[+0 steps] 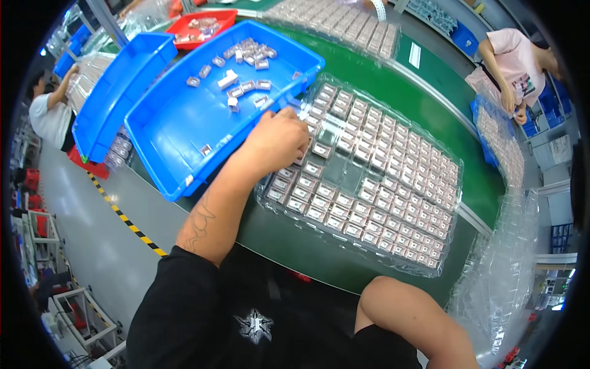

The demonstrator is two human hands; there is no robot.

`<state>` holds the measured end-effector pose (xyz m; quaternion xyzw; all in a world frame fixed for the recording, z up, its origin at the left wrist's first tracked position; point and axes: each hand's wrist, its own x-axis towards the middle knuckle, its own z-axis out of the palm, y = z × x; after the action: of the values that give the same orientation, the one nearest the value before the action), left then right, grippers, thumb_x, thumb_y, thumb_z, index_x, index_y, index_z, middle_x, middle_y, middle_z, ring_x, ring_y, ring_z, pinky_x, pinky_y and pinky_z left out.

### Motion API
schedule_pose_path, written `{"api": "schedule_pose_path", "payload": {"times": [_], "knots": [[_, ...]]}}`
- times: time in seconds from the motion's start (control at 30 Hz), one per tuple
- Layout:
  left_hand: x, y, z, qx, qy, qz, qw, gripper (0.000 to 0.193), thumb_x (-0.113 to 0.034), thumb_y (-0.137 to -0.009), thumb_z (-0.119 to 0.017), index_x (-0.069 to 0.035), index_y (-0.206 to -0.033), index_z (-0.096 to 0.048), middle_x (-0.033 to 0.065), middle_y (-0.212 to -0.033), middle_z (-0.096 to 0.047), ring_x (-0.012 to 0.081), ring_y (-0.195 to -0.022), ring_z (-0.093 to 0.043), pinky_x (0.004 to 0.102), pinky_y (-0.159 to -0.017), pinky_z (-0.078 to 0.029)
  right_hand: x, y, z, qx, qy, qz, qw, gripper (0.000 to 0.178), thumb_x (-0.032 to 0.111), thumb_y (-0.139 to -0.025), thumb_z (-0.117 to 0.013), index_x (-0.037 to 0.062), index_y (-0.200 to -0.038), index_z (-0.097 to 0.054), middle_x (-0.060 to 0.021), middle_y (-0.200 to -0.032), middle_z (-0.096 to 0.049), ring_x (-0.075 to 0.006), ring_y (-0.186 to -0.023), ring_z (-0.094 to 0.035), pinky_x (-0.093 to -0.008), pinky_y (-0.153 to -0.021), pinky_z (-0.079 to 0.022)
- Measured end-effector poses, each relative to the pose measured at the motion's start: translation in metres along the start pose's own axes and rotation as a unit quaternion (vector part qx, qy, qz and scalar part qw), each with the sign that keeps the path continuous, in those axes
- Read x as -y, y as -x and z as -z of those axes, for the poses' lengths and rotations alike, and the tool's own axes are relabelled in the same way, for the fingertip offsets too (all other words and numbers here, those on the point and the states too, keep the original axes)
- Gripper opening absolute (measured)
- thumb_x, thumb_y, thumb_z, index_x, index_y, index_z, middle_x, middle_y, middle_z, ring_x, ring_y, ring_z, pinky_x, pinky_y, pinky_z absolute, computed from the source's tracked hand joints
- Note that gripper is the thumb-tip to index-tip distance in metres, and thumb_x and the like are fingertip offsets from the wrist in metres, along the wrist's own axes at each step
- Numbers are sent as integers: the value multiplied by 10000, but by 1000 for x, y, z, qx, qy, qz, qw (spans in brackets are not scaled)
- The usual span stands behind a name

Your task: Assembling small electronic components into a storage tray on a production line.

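My left hand (279,141) reaches over the left end of a clear plastic tray (344,169) on the green work table. Its fingers are curled inward and closed; whatever they hold is hidden beneath the hand. Small pale, box-shaped parts (321,149) sit in the tray pockets near my fingertips. Rows of the same parts fill most of the tray, with some bare pockets around its left middle. A blue bin (166,138) lies tilted against my left forearm's far side, holding loose parts (249,52). My right arm is bent at the lower right, its hand out of frame.
Another blue bin (123,92) and a red bin (224,24) stand at the far left. A second filled tray (332,24) lies across the table. Clear empty trays (498,264) are stacked at right. Co-workers handle trays at far left (52,114) and far right (513,67).
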<state>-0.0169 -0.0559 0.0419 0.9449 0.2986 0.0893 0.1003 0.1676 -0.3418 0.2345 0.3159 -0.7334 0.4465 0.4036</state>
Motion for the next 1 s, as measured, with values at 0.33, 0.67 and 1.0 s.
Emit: {"api": "schedule_pose_path", "payload": {"times": [0.33,0.67,1.0], "knots": [[2,11,-5,-1,-25,-15,1000,39,-198,-773,-752,-168,-792,-737,-61,-946,-672,217,-1052,-573,437,-843,-420,-6,-1,13,52,28,15,998,299,77,-893,-547,20,-1146,-696,-173,-1064,-709,-310,-1000,-687,-518,-843,-561],[2,-3,13,-147,149,-76,975,19,-103,-775,-710,-87,-784,-705,31,-942,-701,301,-974,-627,434,-865,-488,-11,2,29,-27,81,-30,996,245,144,-985,-418,93,-942,-654,-95,-857,-651,-237,-783,-672,-402,-636,-571],[-9,5,45,-286,319,-33,903,66,4,-816,-720,-20,-868,-688,78,-1020,-715,220,-1045,-637,353,-935,-472,-12,21,60,-187,197,14,962,173,174,-931,-612,10,-981,-634,-56,-873,-680,-178,-771,-693,-265,-678,-515]]}}
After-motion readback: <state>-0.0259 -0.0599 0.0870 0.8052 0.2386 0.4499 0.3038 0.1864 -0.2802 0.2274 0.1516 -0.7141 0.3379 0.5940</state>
